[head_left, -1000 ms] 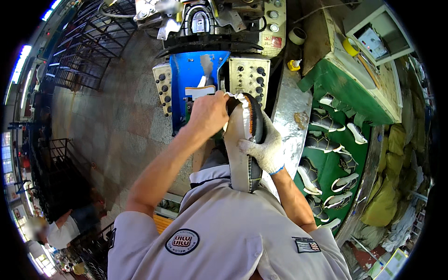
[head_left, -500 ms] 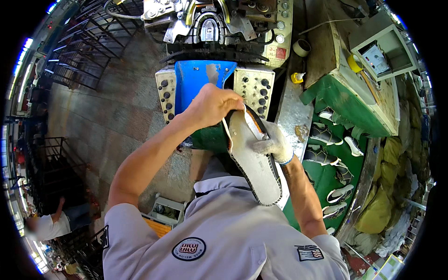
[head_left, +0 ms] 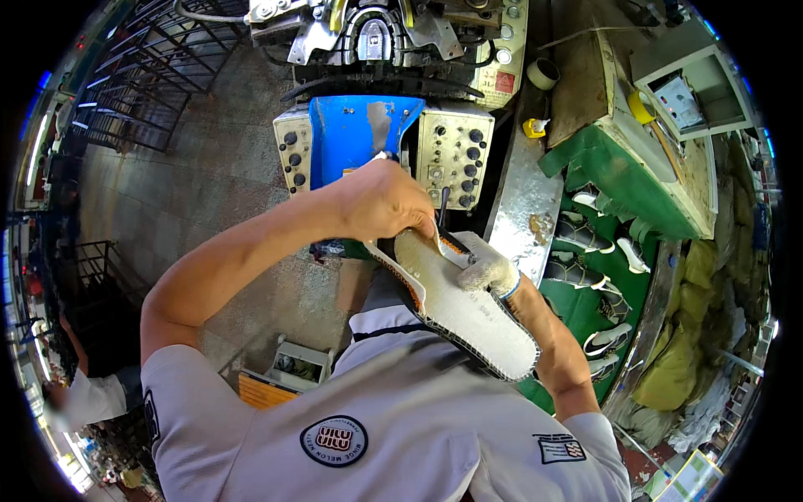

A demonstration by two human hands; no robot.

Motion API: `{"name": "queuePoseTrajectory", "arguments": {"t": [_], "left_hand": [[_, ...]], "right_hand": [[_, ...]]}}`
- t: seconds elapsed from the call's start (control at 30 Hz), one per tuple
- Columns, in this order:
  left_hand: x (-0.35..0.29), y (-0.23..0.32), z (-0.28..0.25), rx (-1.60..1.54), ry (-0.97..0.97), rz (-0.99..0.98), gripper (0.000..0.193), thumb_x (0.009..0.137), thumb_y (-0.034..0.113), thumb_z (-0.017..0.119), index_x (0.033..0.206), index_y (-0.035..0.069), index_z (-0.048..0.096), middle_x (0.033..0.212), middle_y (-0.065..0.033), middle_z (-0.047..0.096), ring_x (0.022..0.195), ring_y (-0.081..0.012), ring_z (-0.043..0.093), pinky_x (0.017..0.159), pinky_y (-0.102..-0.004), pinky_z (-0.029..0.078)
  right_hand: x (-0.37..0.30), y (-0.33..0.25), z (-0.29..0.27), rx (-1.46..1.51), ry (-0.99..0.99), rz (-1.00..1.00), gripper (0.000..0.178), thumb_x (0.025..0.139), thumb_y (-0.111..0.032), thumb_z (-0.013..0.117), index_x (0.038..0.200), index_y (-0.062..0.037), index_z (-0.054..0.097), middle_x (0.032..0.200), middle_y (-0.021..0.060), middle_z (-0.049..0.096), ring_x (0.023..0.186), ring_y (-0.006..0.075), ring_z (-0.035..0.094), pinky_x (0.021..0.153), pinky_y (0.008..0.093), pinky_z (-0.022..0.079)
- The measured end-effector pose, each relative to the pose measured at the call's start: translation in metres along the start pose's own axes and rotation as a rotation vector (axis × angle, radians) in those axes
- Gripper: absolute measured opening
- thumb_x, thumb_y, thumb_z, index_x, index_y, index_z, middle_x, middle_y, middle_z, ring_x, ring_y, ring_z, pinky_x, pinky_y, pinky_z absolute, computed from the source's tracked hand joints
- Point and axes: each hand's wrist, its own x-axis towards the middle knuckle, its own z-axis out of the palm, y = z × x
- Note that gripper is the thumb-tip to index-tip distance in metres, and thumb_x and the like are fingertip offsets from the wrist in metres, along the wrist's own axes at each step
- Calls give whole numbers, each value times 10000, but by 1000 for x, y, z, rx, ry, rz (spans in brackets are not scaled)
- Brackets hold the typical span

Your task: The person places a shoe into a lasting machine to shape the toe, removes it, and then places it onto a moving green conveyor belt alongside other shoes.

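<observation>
I hold the shoe upper [head_left: 468, 309] beside the left edge of the green table [head_left: 572, 308], left fingers [head_left: 426, 224] pinched on its rim, gloved right hand [head_left: 488, 266] closed round its side; uneven tugging could tear it.

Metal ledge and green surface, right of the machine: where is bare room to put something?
The metal ledge looks bare, though stained, between the right control panel and the green surface, on the near side of the yellow item. Shoe uppers crowd the green surface.
</observation>
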Motion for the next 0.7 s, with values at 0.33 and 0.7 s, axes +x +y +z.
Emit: {"name": "queuePoseTrajectory", "arguments": {"t": [0.33,0.7], "left_hand": [[-5,6,7,-74,142,-370,52,870,33,731,837,7,761,718,-125,721,602,-203,697,528,-291,485],[-9,37,14,-43,-94,1,63,877,82,734,842,29,735,802,-71,735,655,-221,693,547,-344,506]], "right_hand": [[9,-2,6,-174,-61,153,821,639,-226,854,1343,70,553,1084,77,659,930,108,625,777,244,519],[6,33,0,-96,-203,92,773,649,-170,838,1339,49,565,1107,63,661,930,94,603,794,253,514]]}}
